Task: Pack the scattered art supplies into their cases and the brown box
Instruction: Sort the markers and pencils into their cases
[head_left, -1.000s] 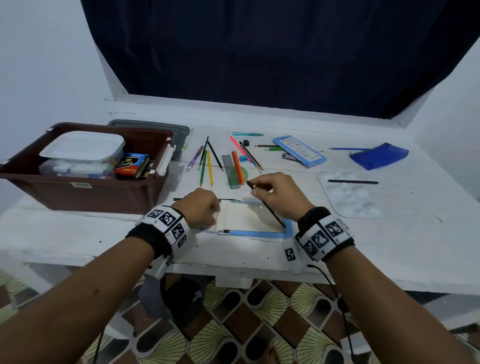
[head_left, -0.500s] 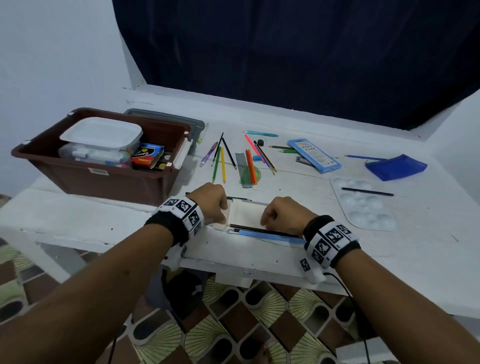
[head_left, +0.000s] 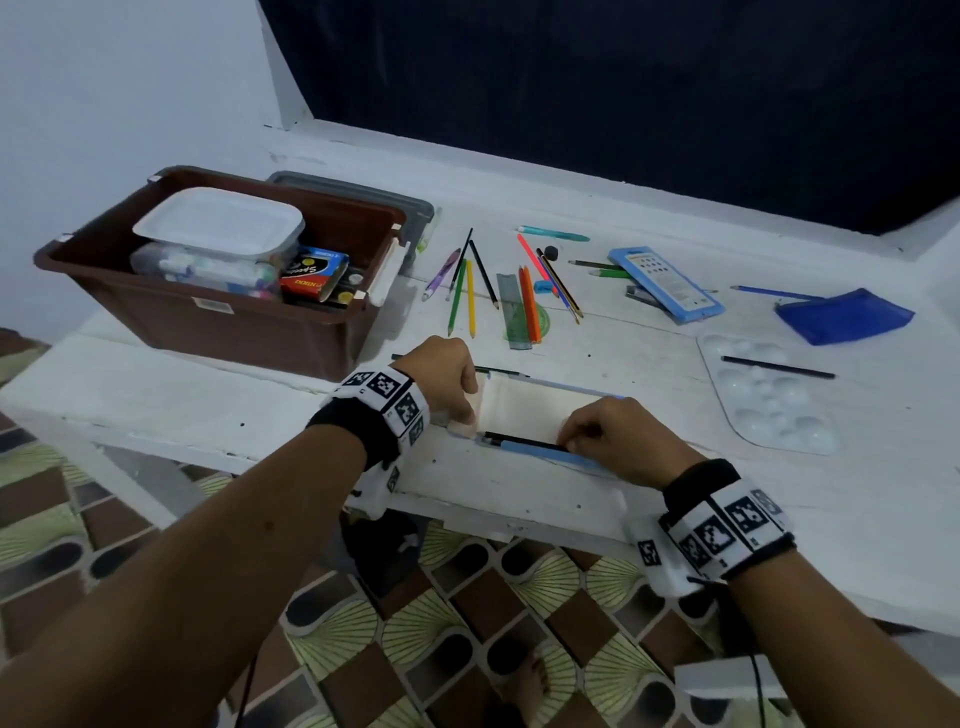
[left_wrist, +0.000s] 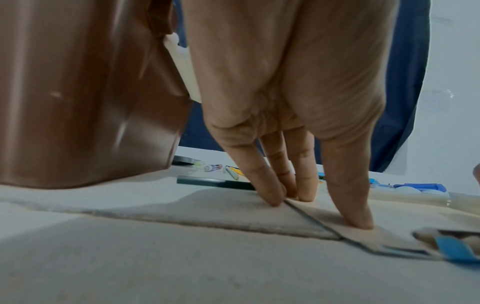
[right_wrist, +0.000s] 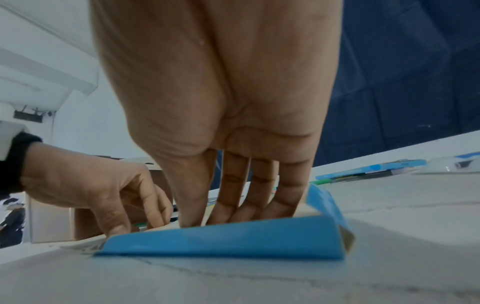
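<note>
A flat open cardboard pencil case with a pale cream inside and light blue outer walls (head_left: 535, 410) lies near the front edge of the white painted wooden table (head_left: 779, 493), just right of the brown plastic box (head_left: 208, 322); a dark pencil (head_left: 519, 441) lies along the case's near wall; the right hand (head_left: 613, 441) has its fingertips (right_wrist: 192, 218) down inside the case at that pencil's right end, fingers fairly straight and close together, though whether they pinch the pencil or only press it cannot be told; the left hand (head_left: 441, 374) holds down the case's left end flap (left_wrist: 363, 236) with straightened fingers (left_wrist: 358, 216), the thumb pressing on the flap; the brown box holds a clear tub with a white lid (head_left: 218, 228) and a small black and red carton (head_left: 311, 273); beyond the case, loose coloured pencils (head_left: 470, 296), a green ruler (head_left: 511, 306) and orange pencils (head_left: 530, 304) lie scattered; farther right sit a light blue flat case (head_left: 665, 283), a dark blue pouch (head_left: 844, 317) and a clear plastic paint palette (head_left: 769, 405) with a dark pencil across it (head_left: 779, 367)
</note>
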